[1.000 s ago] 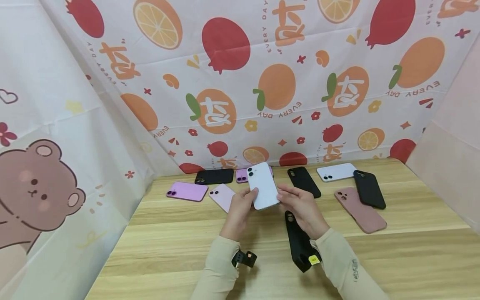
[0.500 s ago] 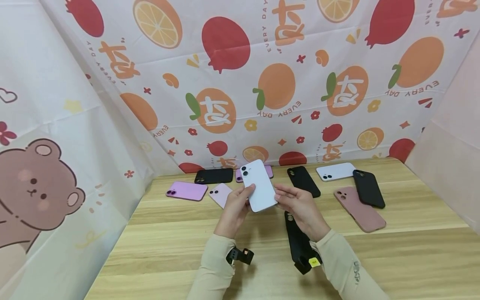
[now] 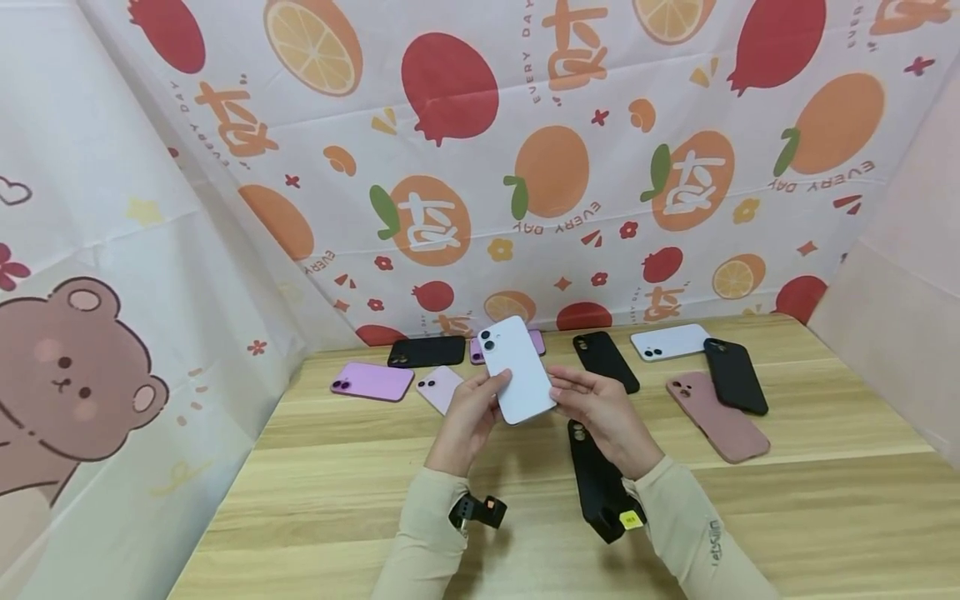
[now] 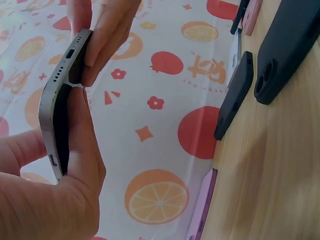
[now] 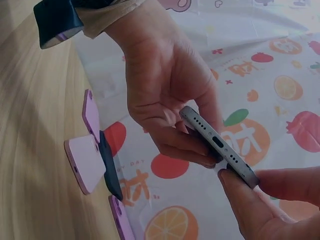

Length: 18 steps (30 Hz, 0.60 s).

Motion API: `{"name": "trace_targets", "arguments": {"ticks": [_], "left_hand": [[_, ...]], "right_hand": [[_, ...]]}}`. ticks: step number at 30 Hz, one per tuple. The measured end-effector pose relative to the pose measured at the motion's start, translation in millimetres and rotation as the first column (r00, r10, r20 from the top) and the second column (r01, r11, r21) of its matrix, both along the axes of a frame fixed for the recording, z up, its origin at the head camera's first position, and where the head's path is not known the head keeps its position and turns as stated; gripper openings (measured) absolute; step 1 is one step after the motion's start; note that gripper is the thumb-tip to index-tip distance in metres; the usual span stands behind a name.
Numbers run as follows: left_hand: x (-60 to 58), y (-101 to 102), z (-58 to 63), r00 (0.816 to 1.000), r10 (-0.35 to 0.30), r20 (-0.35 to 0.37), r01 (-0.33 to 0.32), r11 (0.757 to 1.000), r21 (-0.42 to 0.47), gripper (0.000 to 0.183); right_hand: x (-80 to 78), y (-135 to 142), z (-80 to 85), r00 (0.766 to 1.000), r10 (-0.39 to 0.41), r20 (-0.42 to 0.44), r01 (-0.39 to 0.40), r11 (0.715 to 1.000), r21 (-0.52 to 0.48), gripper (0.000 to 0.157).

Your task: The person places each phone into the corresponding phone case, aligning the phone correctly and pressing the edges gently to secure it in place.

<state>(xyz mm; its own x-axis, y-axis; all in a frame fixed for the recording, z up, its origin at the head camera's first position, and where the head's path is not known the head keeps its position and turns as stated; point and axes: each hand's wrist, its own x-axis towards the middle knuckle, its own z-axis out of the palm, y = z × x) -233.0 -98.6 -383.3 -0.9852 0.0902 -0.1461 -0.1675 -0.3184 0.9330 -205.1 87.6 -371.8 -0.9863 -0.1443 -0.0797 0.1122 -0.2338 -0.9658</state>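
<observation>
I have the white phone [image 3: 521, 367] up in the air above the wooden table [image 3: 315, 500], held between both hands, its back towards the head camera. Its long axis runs away from the body and leans left, so the lens end [image 3: 487, 340] points far and left, while the end with the charging port [image 5: 218, 142] faces near and slightly right. The left wrist view shows me the dark screen side turned underneath.

My left hand [image 3: 465, 423] grips the left long edge, thumb over the back and fingers beneath. My right hand [image 3: 602, 414] pinches the near right corner between thumb and fingers.

Below the right hand lies a long black case [image 3: 591, 471]; I can't quite tell where it ends and the wrist gear by the sleeve begins. Beyond the phone, a purple phone [image 3: 537, 340] is partly covered from view. A pale pink phone [image 3: 439, 387] lies near the left hand; to the right, a dusty pink case [image 3: 716, 423] sits partly under a black case [image 3: 737, 377].
</observation>
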Motion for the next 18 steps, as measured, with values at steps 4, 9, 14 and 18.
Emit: {"name": "trace_targets", "arguments": {"ticks": [4, 9, 14, 18], "left_hand": [[4.8, 2, 0.2, 1.000, 0.014, 0.002, -0.014, 1.000, -0.013, 0.040], [13.1, 0, -2.5, 0.999, 0.035, 0.018, -0.034, 0.999, -0.042, 0.038], [18.2, -1, -1.7, 0.999, 0.030, -0.010, -0.031, 0.996, -0.083, 0.034], [23.8, -4, 1.0, 1.000, 0.022, -0.018, -0.024, 0.993, -0.112, 0.034]], "right_hand": [[0.0, 5, -2.4, 0.998, 0.061, -0.028, -0.061, 0.998, -0.002, 0.045], [1.0, 10, -7.2, 0.986, 0.149, -0.074, -0.144, 0.987, 0.078, 0.044], [-0.6, 19, -6.8, 0.985, 0.138, -0.104, -0.108, 0.962, 0.251, 0.038], [0.5, 27, -7.8, 0.986, 0.063, -0.157, 0.034, 0.836, 0.547, 0.030]]}}
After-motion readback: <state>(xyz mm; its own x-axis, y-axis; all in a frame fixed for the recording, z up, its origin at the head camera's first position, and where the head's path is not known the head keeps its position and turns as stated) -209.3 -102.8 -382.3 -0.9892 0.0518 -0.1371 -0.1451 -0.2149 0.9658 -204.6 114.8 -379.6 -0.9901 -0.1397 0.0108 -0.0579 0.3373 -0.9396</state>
